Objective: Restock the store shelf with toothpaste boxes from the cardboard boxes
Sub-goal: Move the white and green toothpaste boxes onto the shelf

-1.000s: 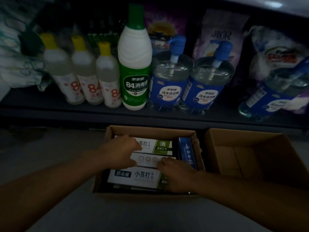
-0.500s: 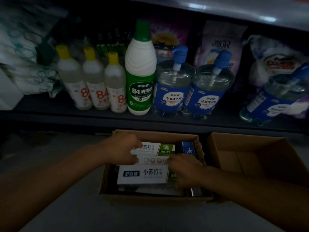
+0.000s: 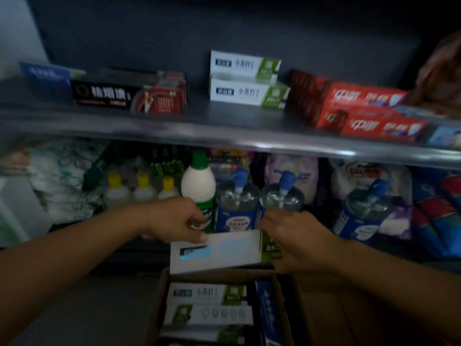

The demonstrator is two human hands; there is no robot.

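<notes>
Since the earlier frame, white-green toothpaste box (image 3: 216,250) has lifted out of cardboard box (image 3: 159,305). Head view: left hand (image 3: 174,221) pinches its 10 o'clock corner, right hand (image 3: 296,239) grips its 3 o'clock end. Matching stack (image 3: 245,79) sits on upper shelf (image 3: 224,132), 12 o'clock.

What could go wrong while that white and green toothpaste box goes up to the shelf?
The toothpaste box is held only at its ends by the left hand and right hand; it could slip back into the cardboard box. Rising, it may clip the shelf edge. Stacked on the matching two-box pile, it might topple it.
</notes>
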